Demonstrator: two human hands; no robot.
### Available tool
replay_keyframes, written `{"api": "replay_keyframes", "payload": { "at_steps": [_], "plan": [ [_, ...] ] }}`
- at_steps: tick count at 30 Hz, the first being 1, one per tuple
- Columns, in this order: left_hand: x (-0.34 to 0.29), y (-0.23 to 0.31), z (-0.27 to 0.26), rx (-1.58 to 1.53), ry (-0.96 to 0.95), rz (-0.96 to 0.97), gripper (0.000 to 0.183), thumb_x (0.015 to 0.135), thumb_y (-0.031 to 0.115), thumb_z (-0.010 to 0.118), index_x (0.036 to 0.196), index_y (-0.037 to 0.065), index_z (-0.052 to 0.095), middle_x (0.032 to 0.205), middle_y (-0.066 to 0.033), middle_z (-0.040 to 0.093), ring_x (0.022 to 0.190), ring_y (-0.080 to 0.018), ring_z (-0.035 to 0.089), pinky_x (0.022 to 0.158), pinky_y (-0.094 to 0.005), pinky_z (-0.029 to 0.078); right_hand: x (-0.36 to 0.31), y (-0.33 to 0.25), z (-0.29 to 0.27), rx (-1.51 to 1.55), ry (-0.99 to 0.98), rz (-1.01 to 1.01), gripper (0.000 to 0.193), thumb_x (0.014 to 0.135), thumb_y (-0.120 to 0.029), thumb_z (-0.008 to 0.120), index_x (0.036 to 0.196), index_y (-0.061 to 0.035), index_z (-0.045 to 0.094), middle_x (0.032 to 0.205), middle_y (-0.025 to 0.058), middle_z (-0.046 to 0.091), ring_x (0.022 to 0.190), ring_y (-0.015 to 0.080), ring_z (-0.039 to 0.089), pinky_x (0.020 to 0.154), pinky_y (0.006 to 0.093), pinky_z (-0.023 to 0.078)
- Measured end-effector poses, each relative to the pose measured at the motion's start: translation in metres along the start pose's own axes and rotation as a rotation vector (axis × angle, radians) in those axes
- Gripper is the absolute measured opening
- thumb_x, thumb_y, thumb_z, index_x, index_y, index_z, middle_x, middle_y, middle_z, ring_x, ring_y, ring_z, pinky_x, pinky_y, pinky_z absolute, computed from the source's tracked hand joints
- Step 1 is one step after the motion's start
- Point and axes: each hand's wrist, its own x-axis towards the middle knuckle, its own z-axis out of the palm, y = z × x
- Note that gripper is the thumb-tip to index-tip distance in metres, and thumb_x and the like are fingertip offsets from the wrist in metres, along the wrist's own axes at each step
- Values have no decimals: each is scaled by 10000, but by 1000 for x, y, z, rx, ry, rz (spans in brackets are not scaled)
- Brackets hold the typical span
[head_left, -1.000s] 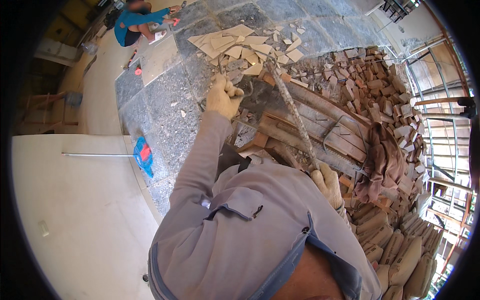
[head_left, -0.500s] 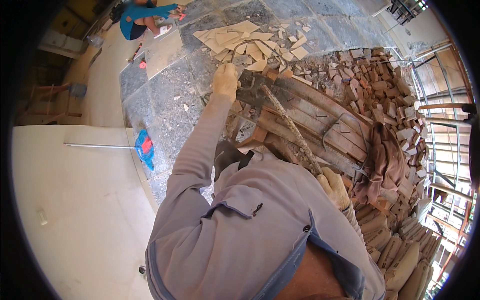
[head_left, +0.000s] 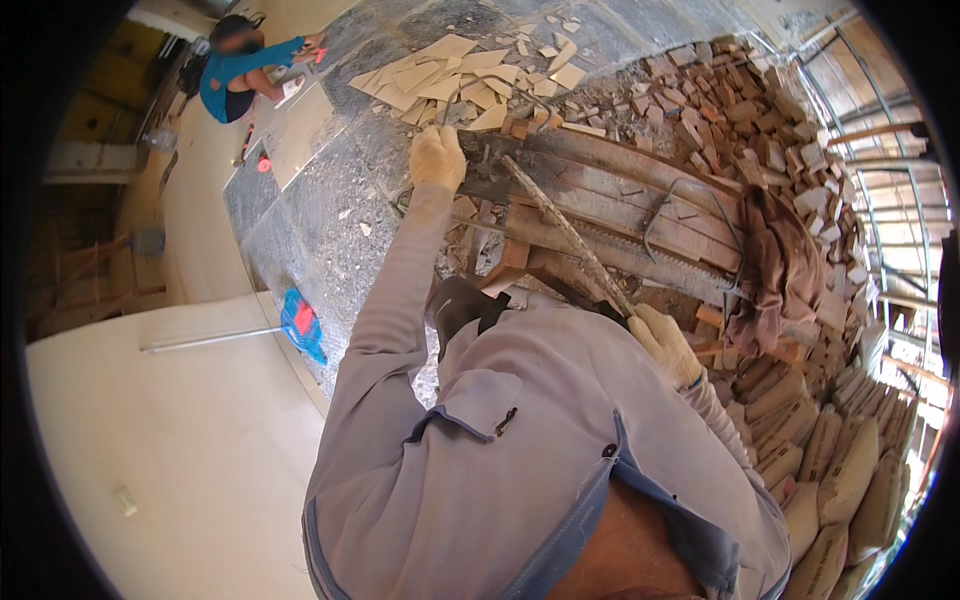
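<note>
Both of my hands wear pale work gloves. My left hand [head_left: 438,160] is closed at the far left end of a bench of wooden planks [head_left: 600,165], gripping a thin bent metal rod [head_left: 456,104] that curves out past the knuckles. Most of that rod is hard to make out against the rubble. Close to my body, my right hand [head_left: 663,347] grips the near end of a long, crusted bar [head_left: 568,232]. The bar slants across the planks, its far tip near the bench's left part. Bent metal stirrup-like loops [head_left: 672,208] rest on the planks.
Broken tiles [head_left: 440,75] lie beyond the bench, with heaped bricks [head_left: 740,115] to the right. A brown cloth [head_left: 780,270] drapes the bench's right end. Filled sacks [head_left: 835,470] are stacked at lower right. A person in teal [head_left: 250,75] squats at far left. A blue-headed pole [head_left: 300,325] lies left.
My left hand has moved slightly nearer and left, and the bent rod's loop shows less. The right hand keeps its grip on the bar. The whole view has turned a little.
</note>
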Motion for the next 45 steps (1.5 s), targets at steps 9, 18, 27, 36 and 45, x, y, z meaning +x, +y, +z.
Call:
{"api": "replay_keyframes", "payload": {
  "at_steps": [9,18,27,36,45],
  "plan": [
    [-1,9,-1,-31,-8,88,588,1060,514,445,1054,-32,663,1130,-332,663,1084,-524,621,966,-579,472,22,5,1,218,-48,240,136,952,-116,582,898,-12,513,826,171,543,704,397,612,596,455,489],
    [14,18,-18,62,-149,170,444,1041,396,443,1070,18,672,1118,-281,694,1070,-498,643,941,-565,487,31,10,3,168,-31,125,141,976,-143,566,935,-14,527,865,189,557,768,418,609,654,457,496],
    [3,22,-12,59,-30,107,437,1042,346,419,1049,17,705,1111,-262,709,1095,-452,650,969,-536,494,32,15,14,100,-43,84,111,972,-135,563,957,-24,562,850,169,544,744,393,607,624,449,498],
    [10,25,-16,-6,-137,70,462,1015,354,425,1052,-8,710,1165,-297,696,1145,-480,624,1026,-526,456,35,-4,16,407,-92,554,292,1054,-245,464,1068,21,584,827,219,660,821,387,669,732,417,531],
    [39,11,-29,-158,-503,35,543,1012,484,501,1309,61,670,1222,-271,713,1232,-375,647,1070,-438,451,27,-43,91,231,110,392,121,951,-79,576,984,37,572,947,228,632,871,418,626,754,454,528]
  ]
}}
